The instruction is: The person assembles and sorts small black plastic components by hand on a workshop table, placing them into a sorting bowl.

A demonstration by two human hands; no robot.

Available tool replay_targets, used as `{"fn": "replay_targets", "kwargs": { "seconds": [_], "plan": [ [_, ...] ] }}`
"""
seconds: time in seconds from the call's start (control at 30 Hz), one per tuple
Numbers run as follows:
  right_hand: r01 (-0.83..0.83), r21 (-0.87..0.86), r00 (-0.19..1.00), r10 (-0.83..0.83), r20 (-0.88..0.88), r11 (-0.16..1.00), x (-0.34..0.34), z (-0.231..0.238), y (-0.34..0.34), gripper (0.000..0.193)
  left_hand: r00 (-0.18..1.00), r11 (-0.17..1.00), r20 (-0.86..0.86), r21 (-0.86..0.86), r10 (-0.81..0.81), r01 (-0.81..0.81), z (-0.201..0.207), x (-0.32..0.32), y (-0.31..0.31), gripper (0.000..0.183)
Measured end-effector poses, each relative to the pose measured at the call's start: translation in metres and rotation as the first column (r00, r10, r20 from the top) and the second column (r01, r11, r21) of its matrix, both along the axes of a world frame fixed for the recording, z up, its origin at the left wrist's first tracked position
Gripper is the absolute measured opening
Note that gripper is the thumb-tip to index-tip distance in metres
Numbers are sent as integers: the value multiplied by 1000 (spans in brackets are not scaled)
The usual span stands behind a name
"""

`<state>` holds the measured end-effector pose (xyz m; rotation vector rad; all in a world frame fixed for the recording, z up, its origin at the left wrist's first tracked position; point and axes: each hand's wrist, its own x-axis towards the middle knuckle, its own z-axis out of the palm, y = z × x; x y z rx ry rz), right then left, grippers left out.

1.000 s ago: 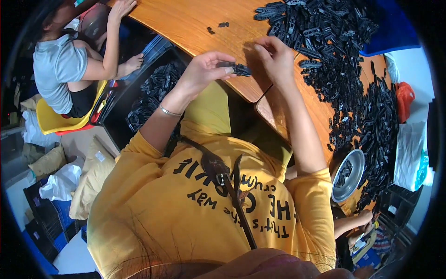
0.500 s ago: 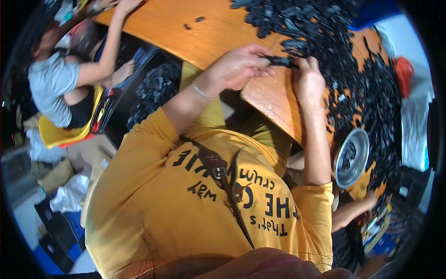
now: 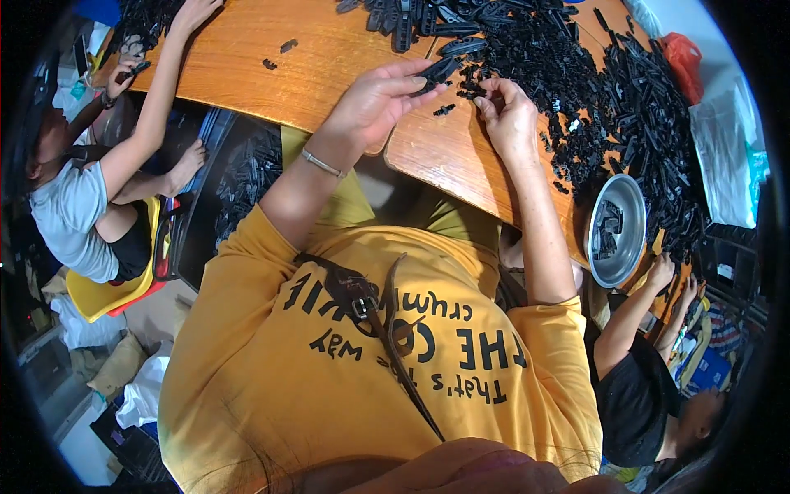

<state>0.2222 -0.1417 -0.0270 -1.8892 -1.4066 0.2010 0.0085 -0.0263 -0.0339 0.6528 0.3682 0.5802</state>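
Note:
Between the thumb and fingers of my left hand [image 3: 383, 99] is a long black plastic part [image 3: 438, 76], its tip pointing toward the heap. My right hand [image 3: 510, 123] is at the near edge of a heap of small black plastic pieces [image 3: 543, 74]. Its thumb and forefinger are pinched together beside some of these pieces; whether one is between them cannot be made out. A single small black piece [image 3: 444, 109] lies on the wooden table between my hands. Long black plastic parts [image 3: 403, 20] are piled at the far edge of view, beyond my left hand.
A metal bowl [image 3: 598, 255] with black parts stands right of my right forearm. More long black parts [image 3: 658, 140] cover the table's right side. Two loose pieces [image 3: 288, 45] lie at left. One co-worker [image 3: 74, 214] sits at left, another [image 3: 642, 387] at lower right.
My hands, both on one black part before, have come apart. The left keeps a long part, while the right is now at the small pieces. The view has shifted somewhat.

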Motion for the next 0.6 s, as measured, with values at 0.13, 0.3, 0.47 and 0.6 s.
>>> {"fn": "replay_targets", "kwargs": {
  "seconds": [0.13, 0.3, 0.47, 0.6],
  "plan": [
    [30, -62, 999, -33, -36, 998, -3, 6, -4, 24, 999, 997, 33, -57, -41, 43, -3, 2, -2, 40],
    [89, 145, 835, 6, -550, 985, -26, 23, -2, 21, 994, 984, 110, -173, -13, 32, 4, 4, -8, 41],
    [34, 286, 809, 142, -571, 958, -55, 35, 10, 21, 979, 990, 195, -113, -64, 87, 11, 15, -15, 40],
    [49, 263, 855, 96, -509, 964, -55, 30, 11, 22, 989, 994, 127, -64, -82, 91, 6, 14, -14, 38]
  ]
}}
